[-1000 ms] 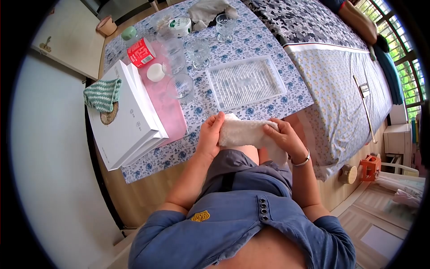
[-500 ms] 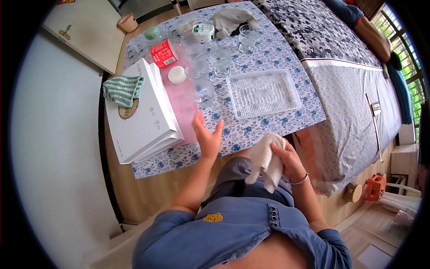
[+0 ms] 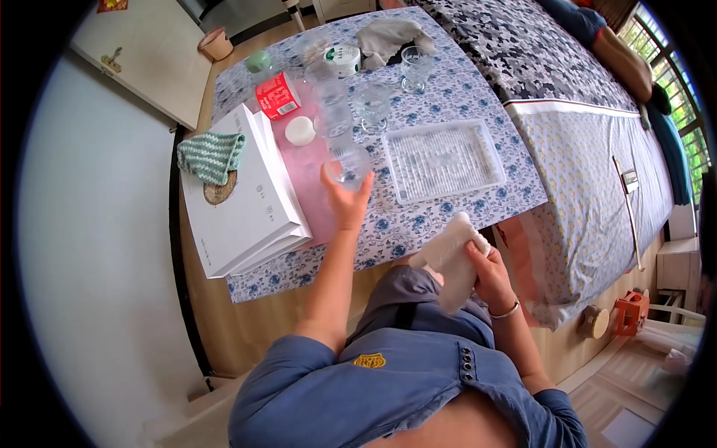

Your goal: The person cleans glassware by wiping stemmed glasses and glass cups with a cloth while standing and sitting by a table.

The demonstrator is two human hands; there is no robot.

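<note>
My left hand point(image 3: 348, 198) is around the near end of a clear glass point(image 3: 349, 164) on the table, thumb and fingers on either side of it. In my right hand point(image 3: 491, 275) a white cloth point(image 3: 452, 257) is pinched and hangs over my lap, in front of the table edge. To the right of the glass lies a clear ribbed plastic tray point(image 3: 445, 161). Beyond the glass are more clear glasses point(image 3: 333, 118), a footed glass point(image 3: 371, 107) and a round white lid point(image 3: 299, 131) on a pink sheet point(image 3: 302, 175).
White boxes point(image 3: 246, 201) with a green striped cloth point(image 3: 212, 157) stand at the left. Farther back are a red carton point(image 3: 278, 95), a white tub point(image 3: 342, 60), a grey cloth point(image 3: 388, 39) and another footed glass point(image 3: 415, 69). At the right, a person's leg point(image 3: 627, 66) rests on a bed.
My left hand has let go of the white cloth and moved forward to the near glass. The cloth, first stretched between both hands, now hangs from my right hand.
</note>
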